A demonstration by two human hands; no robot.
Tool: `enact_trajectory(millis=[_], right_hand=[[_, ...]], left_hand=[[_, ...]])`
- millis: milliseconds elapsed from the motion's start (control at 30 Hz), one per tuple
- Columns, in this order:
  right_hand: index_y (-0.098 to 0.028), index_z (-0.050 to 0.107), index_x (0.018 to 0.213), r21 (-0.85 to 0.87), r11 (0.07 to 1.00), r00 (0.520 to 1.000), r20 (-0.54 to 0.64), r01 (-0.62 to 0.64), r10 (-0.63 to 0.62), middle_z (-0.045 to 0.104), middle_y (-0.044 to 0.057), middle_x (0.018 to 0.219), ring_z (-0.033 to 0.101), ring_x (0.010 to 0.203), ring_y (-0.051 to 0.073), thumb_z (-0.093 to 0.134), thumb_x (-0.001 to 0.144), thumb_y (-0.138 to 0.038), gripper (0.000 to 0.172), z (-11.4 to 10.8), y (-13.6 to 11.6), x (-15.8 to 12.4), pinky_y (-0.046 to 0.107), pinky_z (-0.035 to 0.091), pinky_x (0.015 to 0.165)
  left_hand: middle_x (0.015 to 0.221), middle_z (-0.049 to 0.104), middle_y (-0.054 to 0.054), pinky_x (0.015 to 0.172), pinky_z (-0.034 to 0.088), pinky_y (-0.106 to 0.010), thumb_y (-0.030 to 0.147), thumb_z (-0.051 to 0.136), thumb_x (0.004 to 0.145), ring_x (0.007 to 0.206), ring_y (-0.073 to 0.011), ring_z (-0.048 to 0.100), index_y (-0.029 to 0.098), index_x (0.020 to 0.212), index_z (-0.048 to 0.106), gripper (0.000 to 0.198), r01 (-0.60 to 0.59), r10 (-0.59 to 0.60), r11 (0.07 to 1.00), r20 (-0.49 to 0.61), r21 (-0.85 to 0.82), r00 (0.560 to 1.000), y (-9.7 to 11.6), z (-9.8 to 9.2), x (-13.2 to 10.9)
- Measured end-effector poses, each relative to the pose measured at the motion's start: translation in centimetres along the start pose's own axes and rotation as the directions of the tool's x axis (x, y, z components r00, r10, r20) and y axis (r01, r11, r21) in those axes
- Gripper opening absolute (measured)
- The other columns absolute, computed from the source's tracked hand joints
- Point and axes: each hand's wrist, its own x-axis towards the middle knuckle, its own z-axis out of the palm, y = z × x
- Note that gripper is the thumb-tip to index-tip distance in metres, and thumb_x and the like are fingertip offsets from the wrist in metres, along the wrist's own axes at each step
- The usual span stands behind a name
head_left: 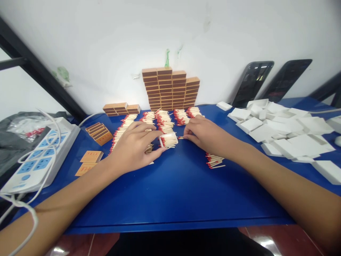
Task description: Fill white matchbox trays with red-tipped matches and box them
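Between thumb and fingers, my left hand (135, 144) holds a small white tray (168, 135) partly filled with red-tipped matches. My right hand (199, 133) is just right of the tray, its fingers pinched on a match (180, 137). Behind both hands lie rows of matches (164, 121) on the blue table (165, 195). A smaller pile of matches (214, 160) is below my right wrist. Some brown matchbox pieces are partly hidden under my left hand.
Stacked matchboxes (172, 90) stand against the wall. White empty trays (287, 128) are heaped at right, near two phones (253, 83) leaning on the wall. At left are orange matchboxes (92, 156) and a power strip (39, 160) with cables.
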Motion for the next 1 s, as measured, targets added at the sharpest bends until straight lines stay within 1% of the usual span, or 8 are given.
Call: enact_trajectory(millis=[133, 267, 433, 600, 733, 867, 1000], right_hand=[[-0.02, 0.068, 0.082, 0.011, 1.0, 1.0, -0.015, 0.016, -0.016, 0.071, 0.01, 0.087, 0.059, 0.093, 0.029, 0.061, 0.099, -0.025, 0.019, -0.2, -0.1, -0.1, 0.041, 0.044, 0.08], [-0.02, 0.069, 0.085, 0.034, 0.999, 0.999, -0.005, 0.037, -0.037, 0.071, 0.009, 0.088, 0.059, 0.094, 0.028, 0.067, 0.098, -0.032, 0.017, -0.1, -0.1, -0.3, 0.041, 0.045, 0.082], [-0.019, 0.068, 0.084, 0.041, 0.998, 0.999, 0.01, 0.044, -0.044, 0.072, 0.009, 0.089, 0.059, 0.091, 0.026, 0.064, 0.099, -0.025, 0.017, 0.3, 0.1, -0.1, 0.04, 0.045, 0.082], [-0.019, 0.068, 0.083, 0.038, 0.998, 0.999, 0.011, 0.047, -0.048, 0.071, 0.011, 0.088, 0.058, 0.09, 0.028, 0.063, 0.099, -0.026, 0.019, 0.6, 0.2, 0.1, 0.04, 0.044, 0.081], [-0.019, 0.068, 0.082, 0.046, 0.998, 0.999, 0.007, 0.048, -0.048, 0.071, 0.012, 0.09, 0.058, 0.092, 0.028, 0.06, 0.1, -0.024, 0.02, 0.3, 0.3, 0.1, 0.04, 0.044, 0.081], [-0.019, 0.068, 0.084, 0.068, 0.997, 0.999, 0.011, 0.045, -0.046, 0.071, 0.011, 0.091, 0.058, 0.094, 0.028, 0.06, 0.099, -0.021, 0.017, -0.1, 0.3, 0.1, 0.04, 0.045, 0.083], [-0.019, 0.066, 0.085, 0.088, 0.996, 1.0, 0.026, 0.004, -0.007, 0.07, 0.01, 0.09, 0.058, 0.096, 0.028, 0.067, 0.097, -0.027, 0.014, -0.5, 0.2, -0.1, 0.04, 0.045, 0.083]], left_hand=[[0.111, 0.077, -0.014, 0.098, 0.055, -0.047, 0.04, 0.072, 0.094, 0.107, -0.029, 0.072, 0.017, 0.113, 0.072, 0.03, 0.016, -0.016, 1.0, 0.011, -0.012, 1.0, 0.0, 0.0, 0.0], [0.111, 0.077, -0.014, 0.099, 0.055, -0.047, 0.04, 0.072, 0.094, 0.107, -0.0289, 0.072, 0.017, 0.114, 0.072, 0.031, 0.008, -0.008, 1.0, 0.003, -0.01, 1.0, 0.0, 0.0, 0.0], [0.11, 0.076, -0.015, 0.099, 0.055, -0.047, 0.04, 0.071, 0.095, 0.107, -0.0293, 0.071, 0.015, 0.113, 0.073, 0.031, 0.013, -0.013, 1.0, 0.023, -0.015, 1.0, 0.1, -0.1, 0.0], [0.11, 0.077, -0.014, 0.098, 0.055, -0.046, 0.04, 0.072, 0.094, 0.105, -0.0282, 0.072, 0.017, 0.112, 0.073, 0.03, 0.021, -0.021, 1.0, 0.017, -0.019, 1.0, 0.1, -0.1, 0.1], [0.111, 0.077, -0.014, 0.098, 0.055, -0.047, 0.04, 0.072, 0.093, 0.106, -0.0286, 0.072, 0.018, 0.112, 0.073, 0.029, 0.027, -0.027, 0.999, 0.016, -0.018, 1.0, 0.0, -0.1, 0.1], [0.11, 0.077, -0.014, 0.097, 0.055, -0.046, 0.041, 0.071, 0.095, 0.105, -0.0285, 0.072, 0.016, 0.114, 0.072, 0.031, 0.011, -0.011, 1.0, 0.022, -0.005, 1.0, -0.1, 0.0, 0.0], [0.11, 0.077, -0.013, 0.098, 0.054, -0.046, 0.043, 0.07, 0.095, 0.105, -0.0282, 0.073, 0.016, 0.114, 0.072, 0.033, -0.001, 0.0, 1.0, 0.01, 0.003, 1.0, -0.2, 0.1, -0.1]])
